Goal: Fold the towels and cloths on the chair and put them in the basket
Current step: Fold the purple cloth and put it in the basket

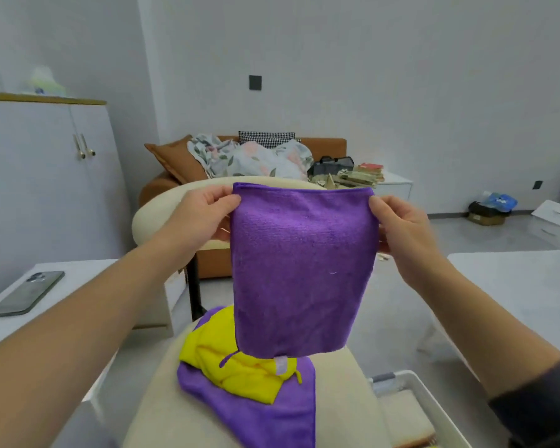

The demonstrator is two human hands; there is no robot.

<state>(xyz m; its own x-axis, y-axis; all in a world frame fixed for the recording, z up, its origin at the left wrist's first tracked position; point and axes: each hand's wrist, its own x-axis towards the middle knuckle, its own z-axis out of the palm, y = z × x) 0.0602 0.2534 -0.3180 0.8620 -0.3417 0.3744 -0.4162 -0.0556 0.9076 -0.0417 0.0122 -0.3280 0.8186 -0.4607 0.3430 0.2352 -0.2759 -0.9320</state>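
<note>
purple cloth [304,270]: matt microfibre | chair [162,215]: smooth cream upholstery | phone [26,294]: glossy | basket [434,405]: white plastic

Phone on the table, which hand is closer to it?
Left. The left hand pinches one top corner of the held purple cloth, on the side where the phone lies. The right hand pinches the other corner, farther across.

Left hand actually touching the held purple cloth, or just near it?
Touching. Head view: the left hand pinches the held purple cloth at its top left corner. The thumb meets the cloth's edge with no gap.
</note>
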